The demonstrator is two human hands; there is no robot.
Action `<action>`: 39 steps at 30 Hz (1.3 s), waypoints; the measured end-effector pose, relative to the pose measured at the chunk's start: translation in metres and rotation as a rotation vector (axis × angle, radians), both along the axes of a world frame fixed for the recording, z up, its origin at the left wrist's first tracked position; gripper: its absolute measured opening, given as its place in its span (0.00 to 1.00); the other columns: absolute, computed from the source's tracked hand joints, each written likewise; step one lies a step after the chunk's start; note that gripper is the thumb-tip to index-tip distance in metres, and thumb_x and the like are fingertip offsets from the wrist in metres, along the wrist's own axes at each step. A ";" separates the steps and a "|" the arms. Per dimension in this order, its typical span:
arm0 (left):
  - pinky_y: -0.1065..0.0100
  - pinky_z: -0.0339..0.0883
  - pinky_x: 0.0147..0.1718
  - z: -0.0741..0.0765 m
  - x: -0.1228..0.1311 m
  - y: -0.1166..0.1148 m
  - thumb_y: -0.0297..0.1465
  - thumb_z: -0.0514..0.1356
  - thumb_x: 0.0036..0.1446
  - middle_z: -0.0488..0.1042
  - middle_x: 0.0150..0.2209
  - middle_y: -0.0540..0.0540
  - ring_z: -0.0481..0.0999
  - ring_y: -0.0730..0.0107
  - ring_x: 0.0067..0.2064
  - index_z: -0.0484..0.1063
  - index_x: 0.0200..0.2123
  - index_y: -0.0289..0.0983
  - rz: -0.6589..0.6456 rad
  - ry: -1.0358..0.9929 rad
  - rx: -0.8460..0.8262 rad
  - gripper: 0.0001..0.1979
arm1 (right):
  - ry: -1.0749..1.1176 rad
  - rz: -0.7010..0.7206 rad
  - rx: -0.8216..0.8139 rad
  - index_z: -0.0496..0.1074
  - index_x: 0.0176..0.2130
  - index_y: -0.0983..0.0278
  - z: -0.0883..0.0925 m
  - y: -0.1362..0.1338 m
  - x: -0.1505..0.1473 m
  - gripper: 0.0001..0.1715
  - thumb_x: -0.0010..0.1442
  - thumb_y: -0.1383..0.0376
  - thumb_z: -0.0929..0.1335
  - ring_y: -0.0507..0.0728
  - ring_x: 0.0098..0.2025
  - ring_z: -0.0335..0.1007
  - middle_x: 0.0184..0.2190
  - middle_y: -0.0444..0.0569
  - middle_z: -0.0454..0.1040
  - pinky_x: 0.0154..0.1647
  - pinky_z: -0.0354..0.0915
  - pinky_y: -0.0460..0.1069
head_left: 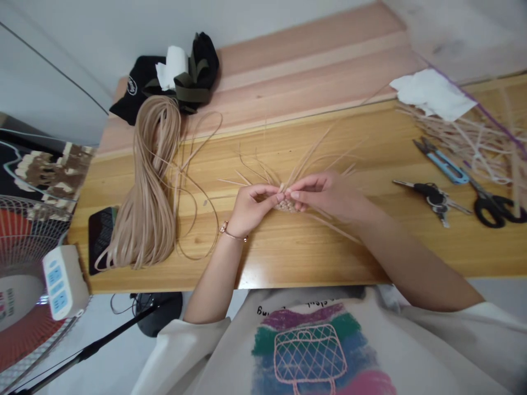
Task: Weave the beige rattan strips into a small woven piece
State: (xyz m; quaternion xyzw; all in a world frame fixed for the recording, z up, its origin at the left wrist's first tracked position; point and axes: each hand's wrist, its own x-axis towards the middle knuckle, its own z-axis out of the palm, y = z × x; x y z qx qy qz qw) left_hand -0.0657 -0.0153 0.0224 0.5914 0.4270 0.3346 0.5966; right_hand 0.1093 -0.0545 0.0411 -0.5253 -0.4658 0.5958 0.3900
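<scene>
A small woven piece (287, 205) of beige strands is held between my hands over the table's middle. Its loose strands fan out behind and to the right. My left hand (258, 204) pinches its left side, thumb against the fingers, with a bracelet on the wrist. Touching it, my right hand (325, 195) grips the right side with bent fingers, the fingertips of both hands nearly meeting. Part of the weave is hidden under my fingers. To the left lies a large hank of beige cord (144, 192), with loose loops trailing off it.
On the wooden table (263, 263) at right are keys (436, 197), blue-handled snips (447, 163), black scissors (492, 206), cut strands (461, 134) and white tissue (432, 93). A phone (97, 233) lies by the hank, a black bag (142, 77) behind. A fan (24, 274) stands left.
</scene>
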 end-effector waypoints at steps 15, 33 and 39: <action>0.69 0.68 0.32 0.001 -0.002 0.000 0.35 0.68 0.42 0.78 0.28 0.45 0.75 0.71 0.30 0.78 0.27 0.35 -0.062 0.035 0.128 0.10 | 0.022 -0.028 0.001 0.70 0.33 0.65 0.003 0.000 -0.002 0.09 0.49 0.66 0.72 0.50 0.25 0.73 0.24 0.45 0.76 0.27 0.70 0.45; 0.70 0.66 0.31 0.002 -0.002 0.000 0.40 0.68 0.41 0.77 0.26 0.45 0.74 0.71 0.29 0.76 0.24 0.34 -0.150 0.112 0.180 0.13 | -0.629 0.190 0.534 0.75 0.32 0.66 0.012 0.001 0.003 0.10 0.54 0.61 0.68 0.49 0.29 0.63 0.28 0.45 0.70 0.30 0.58 0.44; 0.67 0.69 0.35 0.000 -0.001 0.002 0.39 0.69 0.39 0.78 0.27 0.46 0.75 0.71 0.30 0.76 0.25 0.34 -0.160 -0.030 0.031 0.14 | -0.452 0.298 0.474 0.74 0.46 0.62 0.017 0.002 0.003 0.21 0.63 0.59 0.59 0.52 0.38 0.69 0.34 0.48 0.75 0.40 0.62 0.48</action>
